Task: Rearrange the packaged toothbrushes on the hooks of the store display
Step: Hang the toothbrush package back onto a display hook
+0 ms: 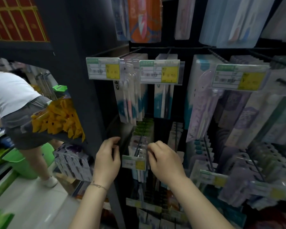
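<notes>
Presently both hands work at a low hook (137, 147) of the display (96, 113), just under the upper row of hanging packs (130, 96).

- Left hand (107, 161): raised at the left side of the hook. Its fingers (113, 140) are curled round the edge of a dark pack (122, 133), thumb on the near side. The pack is flat and stands roughly upright. The label is too dark to read.
- Right hand (166, 162): at the right side of the same hook. Its fingers (153, 148) are bent and drawn together. Their tips pinch the right edge of the packaged toothbrushes (139, 141) hanging there. The exact contact is blurred.
- The packaged toothbrushes sit in a row on the hook, between the two hands. The front ones are clear, with green-topped ones (144, 128) behind. They lie just left of the right fingertips and just right of the dark pack.
- A price tag (134, 163) with a yellow patch hangs at the hook's front end, below and between the hands.
- A thin bracelet (97, 185) sits on the left wrist.

Surroundings: more toothbrush packs on hooks to the right (238, 154). At far left, a person in a white shirt (12, 91) bends over beside a green basket (23, 161) and yellow packs (59, 119).
</notes>
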